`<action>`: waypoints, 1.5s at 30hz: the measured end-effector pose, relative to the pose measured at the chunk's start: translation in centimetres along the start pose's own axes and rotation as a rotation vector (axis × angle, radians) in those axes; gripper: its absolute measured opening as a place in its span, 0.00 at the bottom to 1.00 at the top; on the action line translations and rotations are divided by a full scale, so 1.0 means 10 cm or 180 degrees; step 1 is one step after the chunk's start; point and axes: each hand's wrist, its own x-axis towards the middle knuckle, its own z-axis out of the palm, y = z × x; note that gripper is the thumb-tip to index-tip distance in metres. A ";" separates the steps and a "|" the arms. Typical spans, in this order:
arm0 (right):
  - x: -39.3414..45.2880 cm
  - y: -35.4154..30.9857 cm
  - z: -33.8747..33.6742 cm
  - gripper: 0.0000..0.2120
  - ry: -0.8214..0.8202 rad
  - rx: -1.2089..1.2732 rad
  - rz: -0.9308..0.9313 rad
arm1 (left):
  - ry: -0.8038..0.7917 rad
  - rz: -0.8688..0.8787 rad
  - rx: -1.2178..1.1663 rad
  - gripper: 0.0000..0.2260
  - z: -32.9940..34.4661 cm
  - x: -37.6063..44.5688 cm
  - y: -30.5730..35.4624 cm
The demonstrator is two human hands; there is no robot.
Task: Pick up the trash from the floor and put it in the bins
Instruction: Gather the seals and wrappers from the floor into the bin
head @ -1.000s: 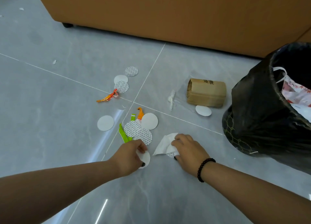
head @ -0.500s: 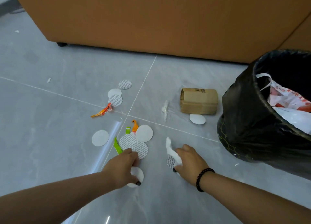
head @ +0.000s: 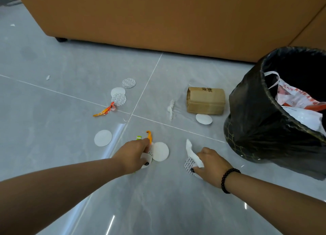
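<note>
Trash lies scattered on the grey tiled floor. My left hand [head: 135, 153] holds white round discs [head: 146, 159] under its palm, fingertips at an orange scrap [head: 149, 136] beside a plain white disc [head: 160, 151]. My right hand [head: 209, 161] grips a crumpled white tissue [head: 190, 150] together with a printed disc [head: 188, 165]. A black-lined bin [head: 250, 121] stands to the right, holding plastic bags [head: 298, 100]. A brown paper package [head: 205, 100] lies left of the bin with a white disc [head: 203, 119] in front of it.
More discs [head: 118, 95] and an orange wrapper [head: 105, 111] lie farther left, with a lone white disc [head: 103, 138] nearer. A white tissue twist [head: 171, 108] lies by the package. A brown cabinet [head: 158, 19] closes off the back.
My left hand moved forward over the printed discs and green strip toward the orange scrap, still holding its disc. My right hand kept the tissue and printed disc and barely moved.
</note>
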 end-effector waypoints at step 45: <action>-0.29 -0.58 -1.06 0.12 0.1218 0.3684 -0.0006 | 0.0000 -0.0585 -0.3987 0.16 -0.68 -0.19 0.88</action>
